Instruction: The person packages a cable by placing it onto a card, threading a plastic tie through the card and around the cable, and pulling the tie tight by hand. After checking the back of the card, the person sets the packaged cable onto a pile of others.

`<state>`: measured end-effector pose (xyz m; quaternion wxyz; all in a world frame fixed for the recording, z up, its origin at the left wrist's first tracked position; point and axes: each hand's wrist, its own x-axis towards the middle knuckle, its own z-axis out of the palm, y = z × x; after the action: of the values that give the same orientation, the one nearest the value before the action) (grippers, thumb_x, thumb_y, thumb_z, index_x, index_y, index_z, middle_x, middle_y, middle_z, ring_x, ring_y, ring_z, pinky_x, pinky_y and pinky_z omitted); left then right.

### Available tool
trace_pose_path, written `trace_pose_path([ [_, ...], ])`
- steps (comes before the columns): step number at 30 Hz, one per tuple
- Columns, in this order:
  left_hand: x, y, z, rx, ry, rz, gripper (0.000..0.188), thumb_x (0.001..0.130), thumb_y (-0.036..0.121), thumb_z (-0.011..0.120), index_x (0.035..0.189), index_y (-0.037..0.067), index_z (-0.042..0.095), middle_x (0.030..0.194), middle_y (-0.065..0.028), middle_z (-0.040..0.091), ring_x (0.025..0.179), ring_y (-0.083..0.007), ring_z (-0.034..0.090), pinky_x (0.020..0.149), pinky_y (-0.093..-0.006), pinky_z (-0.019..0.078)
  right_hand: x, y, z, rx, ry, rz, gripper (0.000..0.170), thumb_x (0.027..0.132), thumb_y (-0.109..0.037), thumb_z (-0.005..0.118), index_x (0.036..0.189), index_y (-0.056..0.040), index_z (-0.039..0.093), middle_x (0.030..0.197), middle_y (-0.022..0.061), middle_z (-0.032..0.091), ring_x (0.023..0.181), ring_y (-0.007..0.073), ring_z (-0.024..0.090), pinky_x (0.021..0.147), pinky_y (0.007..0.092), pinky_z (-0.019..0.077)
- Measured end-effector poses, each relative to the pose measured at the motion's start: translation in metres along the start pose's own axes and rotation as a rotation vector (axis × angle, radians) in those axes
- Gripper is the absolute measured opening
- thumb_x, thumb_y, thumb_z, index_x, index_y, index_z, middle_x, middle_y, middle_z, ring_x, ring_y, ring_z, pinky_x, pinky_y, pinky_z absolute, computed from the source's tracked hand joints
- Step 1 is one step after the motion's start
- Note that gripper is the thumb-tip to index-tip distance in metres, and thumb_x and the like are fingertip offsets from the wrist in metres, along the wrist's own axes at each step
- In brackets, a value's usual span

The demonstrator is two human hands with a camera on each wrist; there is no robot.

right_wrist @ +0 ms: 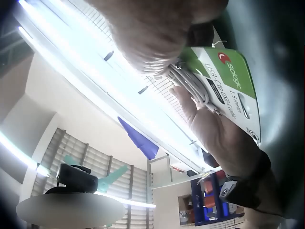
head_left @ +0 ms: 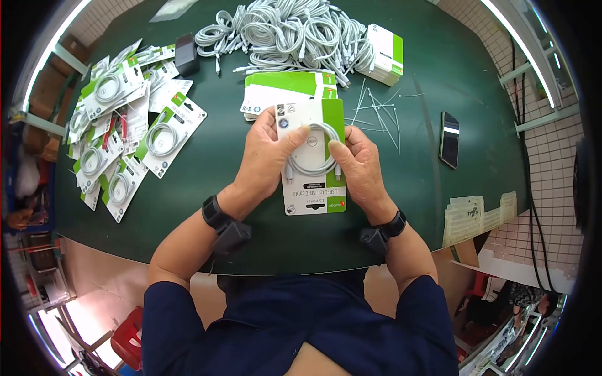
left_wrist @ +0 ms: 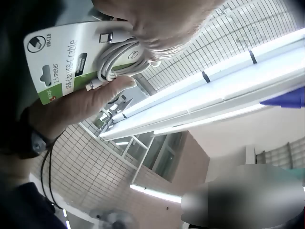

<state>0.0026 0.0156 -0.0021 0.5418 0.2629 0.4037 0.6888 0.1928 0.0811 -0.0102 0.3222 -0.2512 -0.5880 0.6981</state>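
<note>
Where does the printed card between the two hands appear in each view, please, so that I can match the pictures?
Head: the card is near the centre, slightly above it.
Left wrist: the card is at upper left.
Right wrist: the card is at upper right.
Shared landmark: the coiled white cable against its printed face.

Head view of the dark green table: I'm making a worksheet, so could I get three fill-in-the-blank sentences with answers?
The left hand and right hand hold a coiled white cable against a white-and-green cardboard card printed "USB-C to ____ cable".
A dark, flat smartphone lies on the person's ____ side of the table.
A heap of white-and-green packaged cables lies on the person's ____ side.
Missing words: USB-C; right; left.
</note>
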Motion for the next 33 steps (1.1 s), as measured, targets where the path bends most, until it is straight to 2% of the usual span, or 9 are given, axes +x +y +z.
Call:
trace_pose_path([
  [5,-0.008,0.013,0.007,0.265,-0.117,0.242,0.064,0.093,0.006,0.081,0.149,-0.002,0.049,0.132,-0.0160,0.064,0.121,-0.0245,0.066,0.104,-0.0375,0.0554,0.003,-0.010,-0.001,0.021,0.168,-0.059,0.032,0.112,-0.026,0.062,0.127,0.0020,0.061,0.115,0.0060,0.070,0.102,0.0078,0.065,0.089,0.0258,0.0543],
  [8,-0.015,0.010,0.005,0.802,-0.261,0.464,0.061,0.088,0.006,0.085,0.144,0.004,0.061,0.129,-0.0175,0.060,0.122,-0.0297,0.063,0.104,-0.0407,0.0532,0.001,-0.013,0.001,-0.030,0.215,-0.093,0.031,0.112,-0.026,0.061,0.126,0.0021,0.061,0.114,0.0057,0.070,0.102,0.0077,0.064,0.089,0.0258,0.0537],
  [12,-0.021,0.001,0.011,0.887,-0.281,0.426,0.043,0.083,0.007,0.088,0.124,0.008,0.076,0.124,-0.0168,0.058,0.119,-0.0329,0.061,0.101,-0.0419,0.0531,-0.001,-0.006,0.005,-0.150,0.257,-0.142,0.031,0.113,-0.026,0.059,0.125,0.0026,0.061,0.114,0.0059,0.070,0.101,0.0085,0.062,0.089,0.0266,0.0530],
  [16,-0.025,-0.012,0.018,0.843,-0.178,0.444,0.030,0.080,0.007,0.090,0.109,0.007,0.081,0.125,-0.0164,0.059,0.117,-0.0330,0.062,0.100,-0.0407,0.0534,-0.007,-0.003,0.011,-0.305,0.323,-0.197,0.031,0.112,-0.026,0.059,0.123,0.0028,0.060,0.110,0.0082,0.070,0.097,0.0121,0.062,0.086,0.0305,0.0526],
  [20,-0.022,-0.015,0.012,0.809,-0.186,0.536,0.026,0.082,0.007,0.090,0.106,0.006,0.081,0.125,-0.0146,0.060,0.119,-0.0317,0.062,0.099,-0.0391,0.0527,-0.008,-0.012,0.023,-0.404,0.378,-0.218,0.030,0.111,-0.026,0.058,0.121,0.0021,0.059,0.106,0.0137,0.069,0.094,0.0195,0.062,0.083,0.0386,0.0524],
  [23,-0.022,-0.023,0.012,0.741,-0.183,0.545,0.023,0.081,0.007,0.090,0.103,0.005,0.080,0.131,-0.0158,0.060,0.120,-0.0343,0.062,0.103,-0.0406,0.0520,-0.009,-0.011,0.024,-0.405,0.369,-0.247,0.032,0.112,-0.026,0.055,0.126,0.0028,0.059,0.111,0.0128,0.069,0.100,0.0180,0.063,0.087,0.0362,0.0527],
  [25,-0.021,-0.031,0.013,0.629,-0.194,0.549,0.035,0.082,0.007,0.089,0.115,0.007,0.077,0.133,-0.0165,0.058,0.121,-0.0344,0.061,0.104,-0.0410,0.0537,-0.005,-0.007,0.021,-0.383,0.329,-0.278,0.032,0.113,-0.026,0.055,0.127,0.0026,0.059,0.112,0.0115,0.069,0.100,0.0168,0.063,0.087,0.0345,0.0528],
  [30,-0.039,-0.003,0.019,0.748,-0.067,0.611,0.049,0.084,0.008,0.086,0.129,0.002,0.069,0.135,-0.0193,0.053,0.127,-0.0334,0.057,0.102,-0.0418,0.0538,-0.005,-0.012,0.012,-0.191,0.282,-0.209,0.032,0.115,-0.028,0.053,0.131,0.0004,0.058,0.113,0.0083,0.068,0.100,0.0114,0.064,0.085,0.0288,0.0545],
  [33,-0.051,0.015,0.012,0.519,-0.013,0.420,0.058,0.087,0.007,0.082,0.140,-0.002,0.060,0.128,-0.0182,0.061,0.119,-0.0245,0.063,0.094,-0.0390,0.0578,-0.002,-0.017,0.011,-0.094,0.279,-0.206,0.034,0.115,-0.030,0.053,0.132,-0.0006,0.057,0.115,0.0073,0.068,0.100,0.0105,0.065,0.085,0.0272,0.0553],
])
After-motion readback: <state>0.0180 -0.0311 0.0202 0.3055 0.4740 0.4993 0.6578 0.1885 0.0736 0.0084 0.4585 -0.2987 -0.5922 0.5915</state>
